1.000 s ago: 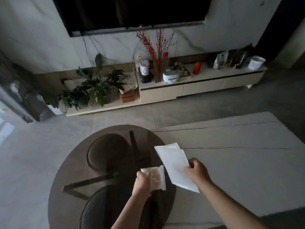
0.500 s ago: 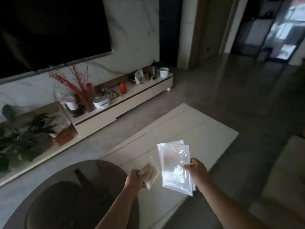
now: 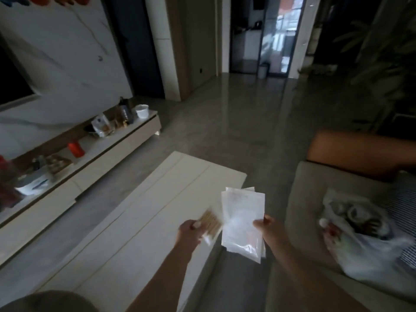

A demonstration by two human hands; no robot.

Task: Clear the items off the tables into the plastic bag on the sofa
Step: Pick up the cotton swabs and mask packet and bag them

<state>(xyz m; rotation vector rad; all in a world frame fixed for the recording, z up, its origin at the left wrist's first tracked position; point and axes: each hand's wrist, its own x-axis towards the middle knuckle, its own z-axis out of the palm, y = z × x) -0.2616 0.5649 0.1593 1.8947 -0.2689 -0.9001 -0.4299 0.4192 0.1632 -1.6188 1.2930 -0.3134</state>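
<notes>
My left hand (image 3: 191, 230) grips a small clear packet of tan sticks (image 3: 210, 222). My right hand (image 3: 269, 230) pinches a stack of flat clear plastic pouches (image 3: 242, 221) by their right edge. Both hands hover over the gap between the white rectangular table (image 3: 144, 221) and the beige sofa (image 3: 304, 212). A white plastic bag (image 3: 364, 244) with several items inside lies open on the sofa seat, to the right of my right hand and apart from it.
The rim of a dark round table (image 3: 45, 301) shows at bottom left. A low TV cabinet (image 3: 108, 149) along the left wall carries a red cup, a snack bag, a white bowl and bottles. An orange cushion (image 3: 351, 152) rests on the sofa's far end.
The view has swung right from the round table towards the sofa, bringing the plastic bag into sight. Both hands kept hold of their packets and moved right with me.
</notes>
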